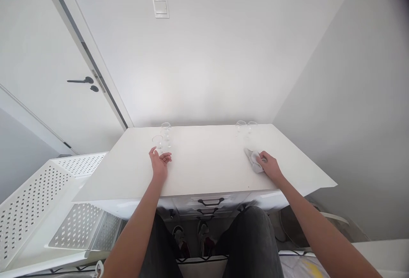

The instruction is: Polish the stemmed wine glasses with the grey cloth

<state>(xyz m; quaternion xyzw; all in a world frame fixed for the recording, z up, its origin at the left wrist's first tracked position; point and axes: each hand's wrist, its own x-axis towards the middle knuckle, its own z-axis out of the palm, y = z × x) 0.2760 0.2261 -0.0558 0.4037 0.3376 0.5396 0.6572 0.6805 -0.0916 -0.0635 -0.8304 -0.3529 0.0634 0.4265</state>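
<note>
My left hand (159,163) rests on the white tabletop (204,163), palm up and fingers loosely curled apart, just below a clear glass (157,143); a second clear glass (166,132) stands behind it. My right hand (271,166) lies on the right side of the table with its fingers closed on a crumpled white cloth (254,160). Two more clear glasses (240,128) (252,128) stand at the back right, just beyond the cloth.
Drawers with dark handles (211,202) sit under the table above my knees. A white perforated rack (38,201) stands at the left. A door with a dark handle (83,82) is at the far left; walls close the back and right.
</note>
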